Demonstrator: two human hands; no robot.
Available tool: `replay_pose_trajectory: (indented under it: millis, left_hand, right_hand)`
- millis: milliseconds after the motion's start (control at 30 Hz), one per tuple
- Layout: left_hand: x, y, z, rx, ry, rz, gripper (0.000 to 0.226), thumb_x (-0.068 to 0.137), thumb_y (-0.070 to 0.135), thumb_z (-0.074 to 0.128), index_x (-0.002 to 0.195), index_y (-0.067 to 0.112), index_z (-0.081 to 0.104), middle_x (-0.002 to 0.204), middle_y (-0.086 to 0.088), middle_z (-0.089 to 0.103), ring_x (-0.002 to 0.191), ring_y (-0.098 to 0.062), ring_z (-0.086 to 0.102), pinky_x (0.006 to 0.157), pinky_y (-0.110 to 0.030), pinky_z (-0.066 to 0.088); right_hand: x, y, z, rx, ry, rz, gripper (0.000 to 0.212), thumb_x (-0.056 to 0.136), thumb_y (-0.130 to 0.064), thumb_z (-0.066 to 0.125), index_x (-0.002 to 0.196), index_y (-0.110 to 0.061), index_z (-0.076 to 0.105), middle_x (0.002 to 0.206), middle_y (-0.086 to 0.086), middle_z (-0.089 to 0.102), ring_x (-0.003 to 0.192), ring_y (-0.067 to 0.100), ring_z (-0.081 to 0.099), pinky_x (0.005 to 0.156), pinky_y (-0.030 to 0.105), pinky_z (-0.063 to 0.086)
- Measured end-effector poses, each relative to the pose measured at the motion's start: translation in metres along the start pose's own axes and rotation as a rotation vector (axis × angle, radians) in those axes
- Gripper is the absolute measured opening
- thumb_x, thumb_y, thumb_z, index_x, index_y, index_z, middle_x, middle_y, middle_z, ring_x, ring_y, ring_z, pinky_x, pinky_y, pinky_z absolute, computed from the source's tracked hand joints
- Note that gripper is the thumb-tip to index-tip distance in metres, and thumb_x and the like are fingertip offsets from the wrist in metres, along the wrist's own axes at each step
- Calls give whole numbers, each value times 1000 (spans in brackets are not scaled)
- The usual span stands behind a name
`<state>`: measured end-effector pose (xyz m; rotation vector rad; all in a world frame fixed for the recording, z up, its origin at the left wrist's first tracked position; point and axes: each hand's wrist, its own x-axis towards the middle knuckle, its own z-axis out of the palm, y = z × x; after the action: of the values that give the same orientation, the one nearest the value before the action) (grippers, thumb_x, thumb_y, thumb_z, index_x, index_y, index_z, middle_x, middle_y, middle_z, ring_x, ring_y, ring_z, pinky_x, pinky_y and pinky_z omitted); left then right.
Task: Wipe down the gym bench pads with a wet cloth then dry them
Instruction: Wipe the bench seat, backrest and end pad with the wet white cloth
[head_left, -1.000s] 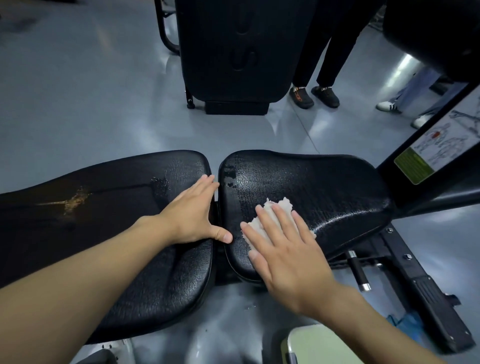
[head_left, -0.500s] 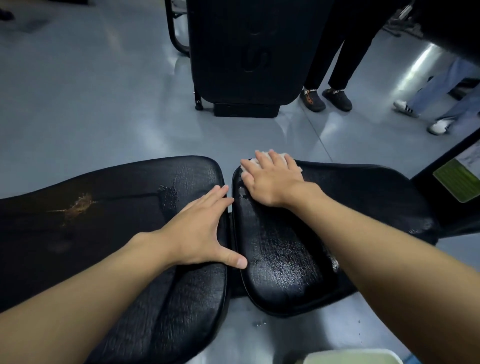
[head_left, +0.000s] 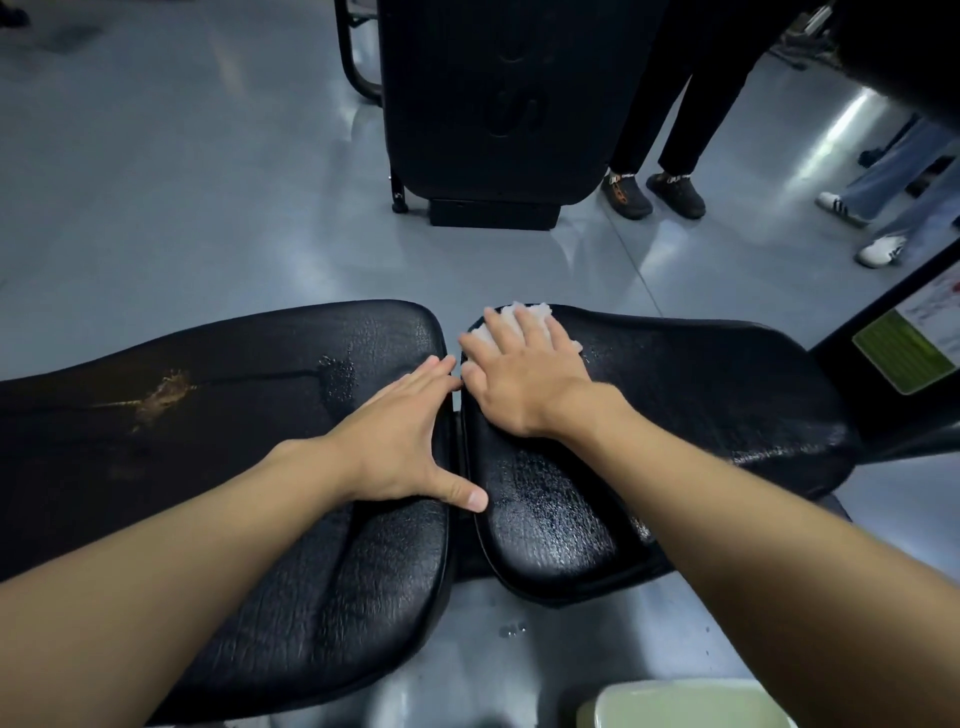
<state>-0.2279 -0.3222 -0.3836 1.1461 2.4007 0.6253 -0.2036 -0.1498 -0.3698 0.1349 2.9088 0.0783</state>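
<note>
While the left grip (head_left: 400, 441), a bare hand, is lying flat on the right end of the left pad (head_left: 234, 415), the right grip (head_left: 519, 379) is pressing a white cloth (head_left: 524, 314) onto the far left corner of the right pad (head_left: 701, 395).

- Left grip: fingers are lying straight and together, pointing far and right; the thumb is spreading wide, its tip reaching over the gap between the pads. It is holding nothing.
- Right grip: fingers are spreading straight over the cloth, palm down, pressing rather than clutching it.
- Cloth: bunched, mostly hidden beneath the fingers, its edge peeking out on the far side at the pad's rim.
- Right pad: black, textured, glistening with moisture across much of its surface.
- Left pad: black, carrying a tan worn scuff (head_left: 161, 395) toward the left and a small wet patch (head_left: 337, 376) just beyond the left fingertips.
- Floor (head_left: 156, 208): grey and glossy, with a few water drops (head_left: 511, 630) lying near, below the gap.
- Upright black padded unit (head_left: 493, 104): standing far, behind the pads.
- Bystanders: one in dark trousers and dark shoes (head_left: 626, 195) is standing beside that unit; another in white sneakers (head_left: 880, 249) is standing at far right.
- Green-edged placard (head_left: 904, 353): sitting on a dark frame at right.
- Pale green container (head_left: 685, 706): showing at the near edge, possibly a bin, only its rim being visible.
</note>
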Motion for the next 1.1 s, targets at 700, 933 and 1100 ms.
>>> replay_pose_trajectory:
  millis: [700, 933, 1100]
  left_hand:
    - [1, 1, -8, -56, -99, -60, 106, 73, 41, 83, 154, 11, 21, 164, 3, -5, 148, -7, -12, 113, -19, -2]
    - [2, -6, -4, -92, -54, -32, 107, 70, 42, 84, 154, 14, 24, 164, 8, -1, 147, -1, -10, 113, -16, -1]
    - [4, -10, -3, -106, -37, -14, 113, 66, 46, 85, 154, 16, 22, 164, 10, -1, 146, 1, -11, 113, -15, -1]
  right_hand:
    - [-163, -18, 56, 30, 256, -114, 51, 98, -43, 34, 146, -28, 46, 158, 8, 35, 148, 34, 24, 116, 54, 24]
    - [-103, -14, 34, 48, 196, -99, 64, 95, -48, 11, 150, -29, 40, 161, 10, 27, 150, 34, 16, 120, 54, 10]
    - [-38, -5, 13, 52, 89, -16, 56, 102, -46, 10, 156, -35, 12, 167, 3, 0, 152, 26, -8, 120, 49, -6]
